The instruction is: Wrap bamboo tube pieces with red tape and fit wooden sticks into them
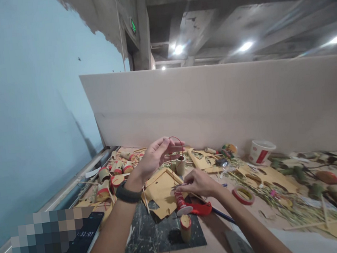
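Observation:
My left hand (162, 150) is raised over the table, with a thin red cord (172, 166) pinched between thumb and index finger while the other fingers extend to the right. From there the cord loops over and also runs down toward my right hand (193, 182). My right hand is closed at the top of a spool of red cord (180, 202), which stands tilted. Just in front of the spool, a short bamboo piece with a red rim (185, 228) stands on the dark mat (165, 232). Red-handled scissors (202, 208) lie beside the spool.
Bamboo pieces with red bands (117, 167) crowd the left back. Cut yellow card (163, 188) and another bamboo tube (180, 165) lie ahead. A tape roll (243, 195), white tub (262, 151) and scattered straw are rightward. A phone (84, 241) is at lower left.

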A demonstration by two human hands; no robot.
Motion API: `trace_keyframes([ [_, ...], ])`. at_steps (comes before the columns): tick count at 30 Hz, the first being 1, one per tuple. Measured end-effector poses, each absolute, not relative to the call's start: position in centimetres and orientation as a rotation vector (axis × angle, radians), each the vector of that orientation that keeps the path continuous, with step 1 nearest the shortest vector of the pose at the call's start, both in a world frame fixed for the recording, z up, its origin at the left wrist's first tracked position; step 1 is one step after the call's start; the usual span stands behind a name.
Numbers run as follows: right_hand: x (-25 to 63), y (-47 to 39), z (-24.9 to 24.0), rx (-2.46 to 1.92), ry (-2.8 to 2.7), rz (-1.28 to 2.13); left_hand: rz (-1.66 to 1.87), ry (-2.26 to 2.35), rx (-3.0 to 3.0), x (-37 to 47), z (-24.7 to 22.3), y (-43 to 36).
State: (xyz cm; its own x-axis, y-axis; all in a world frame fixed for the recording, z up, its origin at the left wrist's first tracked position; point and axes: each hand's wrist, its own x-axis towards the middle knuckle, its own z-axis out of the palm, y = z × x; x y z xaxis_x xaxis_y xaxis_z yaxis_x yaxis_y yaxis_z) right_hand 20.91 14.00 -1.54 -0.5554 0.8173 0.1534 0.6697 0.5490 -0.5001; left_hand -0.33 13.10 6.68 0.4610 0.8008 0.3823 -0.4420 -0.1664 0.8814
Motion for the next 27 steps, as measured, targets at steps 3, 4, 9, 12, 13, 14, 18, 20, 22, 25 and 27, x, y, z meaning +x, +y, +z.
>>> trace_keyframes([
  [3, 20.97, 13.97, -1.5, -1.199, -2.415, 0.568, 1.136, 0.343, 1.326, -0.25, 6.69, 13.07],
  [4, 20.99, 13.98, -1.53, -1.193, -2.411, 0.574, 1.138, 0.34, 1.327, -0.23, 6.71, 13.06],
  [9, 21.05, 14.06, -1.75, -1.164, -2.39, 0.588, 1.137, 0.337, 1.327, -0.17, 6.9, 12.92],
  [12, 20.99, 14.07, -1.81, -1.158, -2.389, 0.571, 1.128, 0.329, 1.336, -0.17, 7.02, 12.78],
  [13, 20.96, 14.08, -1.82, -1.16, -2.387, 0.565, 1.127, 0.326, 1.337, -0.16, 7.03, 12.75],
  [14, 20.93, 14.08, -1.83, -1.162, -2.385, 0.561, 1.125, 0.324, 1.335, -0.16, 7.04, 12.74],
  [18, 20.91, 14.19, -1.99, -1.146, -2.383, 0.55, 1.125, 0.321, 1.326, -0.15, 7.02, 12.73],
  [20, 20.95, 14.26, -2.1, -1.141, -2.378, 0.533, 1.125, 0.323, 1.329, -0.18, 7.02, 12.72],
  [22, 20.99, 14.3, -2.17, -1.134, -2.378, 0.514, 1.126, 0.323, 1.335, -0.22, 7.01, 12.74],
  [25, 20.94, 14.26, -2.17, -1.123, -2.375, 0.488, 1.125, 0.322, 1.339, -0.26, 6.96, 12.79],
  [27, 20.83, 14.2, -2.16, -1.12, -2.364, 0.489, 1.121, 0.329, 1.341, -0.25, 6.92, 12.81],
])
